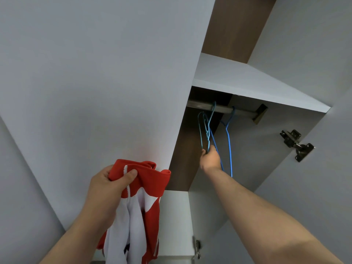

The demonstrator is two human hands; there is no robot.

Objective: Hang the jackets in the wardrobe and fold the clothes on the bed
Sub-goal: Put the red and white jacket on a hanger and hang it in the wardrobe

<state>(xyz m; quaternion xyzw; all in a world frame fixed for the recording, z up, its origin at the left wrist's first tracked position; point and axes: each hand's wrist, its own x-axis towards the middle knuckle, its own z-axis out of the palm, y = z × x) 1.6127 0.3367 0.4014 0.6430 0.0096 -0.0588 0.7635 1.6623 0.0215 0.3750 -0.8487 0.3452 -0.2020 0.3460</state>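
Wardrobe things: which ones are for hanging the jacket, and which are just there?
For the job: red-and-white jacket, left hand, teal hanger, right hand, rail.
Just there: blue hangers, door hinge, shelf.

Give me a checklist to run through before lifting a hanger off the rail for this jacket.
1. Jacket secure: ok. The left hand grips the red and white jacket at its bunched top.
2. Hanger gripped: ok. The right hand holds the teal hanger low down.
3. Hook free of the rail: not ok. The teal hook sits over it.
4. Only one hanger taken: cannot tell. Teal wires overlap, and the blue hanger runs close past the hand.
5. Wardrobe door open: ok.
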